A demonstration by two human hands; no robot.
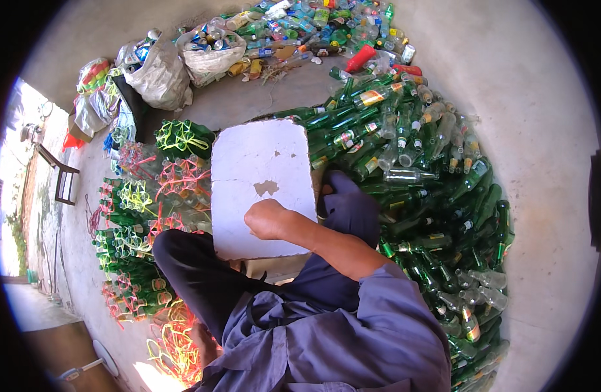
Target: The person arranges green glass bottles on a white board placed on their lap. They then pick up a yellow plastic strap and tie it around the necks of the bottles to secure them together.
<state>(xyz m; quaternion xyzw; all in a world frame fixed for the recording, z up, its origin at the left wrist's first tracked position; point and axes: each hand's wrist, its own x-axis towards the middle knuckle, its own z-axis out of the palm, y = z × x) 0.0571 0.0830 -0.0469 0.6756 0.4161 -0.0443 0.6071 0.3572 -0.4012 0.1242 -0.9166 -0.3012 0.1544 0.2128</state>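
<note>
A white board [255,157] with chipped, brownish patches lies across in front of my knees. My right hand [264,219] is closed in a fist over the board's lower right part, and nothing shows in it. At the lower left, a skin-toned patch that looks like my left hand or forearm [206,338] is partly behind my sleeve. It is beside a tangle of pink and yellow plastic straps [173,343]; its fingers are hidden. Left of the board stand green bottles [127,238] bundled with pink and yellow straps.
Loose green and clear glass bottles [411,176] are heaped on my right. Mixed plastic bottles [313,26] pile up at the back. White sacks of cans [158,75] stand at the back left, near a small wooden stool [64,179]. A fan [104,356] shows at the lower left.
</note>
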